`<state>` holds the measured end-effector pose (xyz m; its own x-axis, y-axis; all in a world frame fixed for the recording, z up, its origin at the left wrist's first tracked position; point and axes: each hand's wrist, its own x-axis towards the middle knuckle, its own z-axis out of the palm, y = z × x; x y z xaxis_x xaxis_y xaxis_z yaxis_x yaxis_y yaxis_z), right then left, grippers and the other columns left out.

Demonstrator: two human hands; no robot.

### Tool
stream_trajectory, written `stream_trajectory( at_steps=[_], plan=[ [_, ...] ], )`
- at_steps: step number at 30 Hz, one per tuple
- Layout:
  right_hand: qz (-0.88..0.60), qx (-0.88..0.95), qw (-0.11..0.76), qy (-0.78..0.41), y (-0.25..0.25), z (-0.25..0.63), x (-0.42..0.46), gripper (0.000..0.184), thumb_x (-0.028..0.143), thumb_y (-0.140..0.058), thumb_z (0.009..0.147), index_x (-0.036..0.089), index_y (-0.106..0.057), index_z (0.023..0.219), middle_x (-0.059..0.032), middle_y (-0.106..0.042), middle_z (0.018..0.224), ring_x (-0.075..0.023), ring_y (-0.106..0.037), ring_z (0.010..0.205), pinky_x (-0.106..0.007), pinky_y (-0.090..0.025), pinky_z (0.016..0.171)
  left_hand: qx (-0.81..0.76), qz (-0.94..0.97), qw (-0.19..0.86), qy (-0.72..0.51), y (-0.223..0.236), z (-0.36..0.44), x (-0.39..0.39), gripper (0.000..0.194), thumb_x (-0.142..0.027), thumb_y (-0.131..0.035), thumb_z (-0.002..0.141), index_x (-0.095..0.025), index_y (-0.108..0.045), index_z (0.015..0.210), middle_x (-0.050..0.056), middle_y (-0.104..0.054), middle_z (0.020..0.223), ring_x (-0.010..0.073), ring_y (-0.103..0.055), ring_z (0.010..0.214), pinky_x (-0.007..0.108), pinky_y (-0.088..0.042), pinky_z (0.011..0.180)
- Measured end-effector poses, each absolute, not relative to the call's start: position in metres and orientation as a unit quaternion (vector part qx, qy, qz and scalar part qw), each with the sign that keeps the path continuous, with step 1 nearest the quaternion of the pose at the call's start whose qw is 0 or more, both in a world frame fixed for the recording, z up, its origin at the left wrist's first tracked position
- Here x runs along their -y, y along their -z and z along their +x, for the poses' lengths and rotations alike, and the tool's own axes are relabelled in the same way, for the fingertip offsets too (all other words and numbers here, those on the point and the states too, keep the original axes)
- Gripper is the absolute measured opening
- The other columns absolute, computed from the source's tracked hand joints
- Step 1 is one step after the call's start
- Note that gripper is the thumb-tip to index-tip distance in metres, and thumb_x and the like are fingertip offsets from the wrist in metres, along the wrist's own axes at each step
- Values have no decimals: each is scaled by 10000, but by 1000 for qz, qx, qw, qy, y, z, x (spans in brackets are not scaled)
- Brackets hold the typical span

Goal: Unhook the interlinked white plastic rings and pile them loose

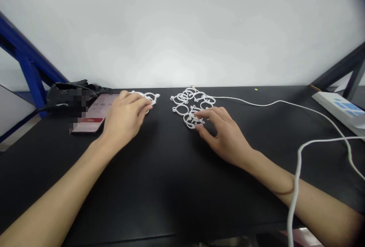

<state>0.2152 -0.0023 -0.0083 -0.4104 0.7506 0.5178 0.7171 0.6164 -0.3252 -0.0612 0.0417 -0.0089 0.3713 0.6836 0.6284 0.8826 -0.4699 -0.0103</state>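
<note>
Thin white plastic rings with small knobs lie in two groups on the black tabletop (pixel 159 171). My left hand (pixel 125 112) is over the left group, its fingers curled and fingertips together at a white plastic ring (pixel 151 95). Part of that group is hidden behind the hand. At the near end of the larger ring pile (pixel 181 110), my right hand (pixel 221 133) has its thumb and index finger apart, with their tips at the closest rings. Several rings there overlap.
A phone (pixel 88 125) showing a timer lies beside my left hand, next to crumpled black plastic (pixel 65 96). A white cable (pixel 265 105) runs right from behind the rings; another stretch (pixel 296 182) crosses my right forearm. A white box (pixel 339 106) stands at right.
</note>
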Motion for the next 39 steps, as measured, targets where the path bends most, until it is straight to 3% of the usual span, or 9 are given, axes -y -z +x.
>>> stream_trajectory(
  at_steps=[7,17,25,30,39],
  plan=[
    [-463,846,260,-35,13,220,2,288,266,-578,914,156,-594,1180,-118,-584,1091,-265,-514,1040,-446,-476,950,565,-776,198,201,16,-94,-57,343,-368,-427,978,-180,-708,922,83,-672,853,255,-482,782,382,-397,661],
    [-489,836,242,-56,15,218,-5,282,241,-563,916,162,-592,1185,-122,-569,1125,-259,-566,1044,-433,-513,929,600,-761,162,186,4,-81,-47,244,-258,-503,925,-177,-713,1018,99,-687,963,298,-518,901,430,-436,763],
    [-491,827,265,-65,16,221,-7,116,202,-563,915,191,-642,1000,-76,-616,1004,-219,-600,920,-371,-528,810,442,-849,97,272,8,-42,-29,208,-228,-471,956,-204,-671,1009,49,-687,1015,235,-546,960,410,-463,891],
    [-471,820,317,-70,12,219,-4,142,173,-584,900,206,-611,1036,-50,-623,966,-188,-617,871,-339,-531,786,369,-892,27,258,10,-21,-17,210,-231,-467,970,-190,-645,1072,55,-667,1024,207,-544,942,398,-470,895],
    [-414,812,406,-67,4,211,3,171,159,-562,918,219,-598,1075,-36,-626,955,-151,-626,823,-310,-543,765,363,-892,7,270,13,-20,-18,199,-215,-494,957,-187,-637,1092,53,-660,1007,200,-539,915,384,-476,878]
  ],
)
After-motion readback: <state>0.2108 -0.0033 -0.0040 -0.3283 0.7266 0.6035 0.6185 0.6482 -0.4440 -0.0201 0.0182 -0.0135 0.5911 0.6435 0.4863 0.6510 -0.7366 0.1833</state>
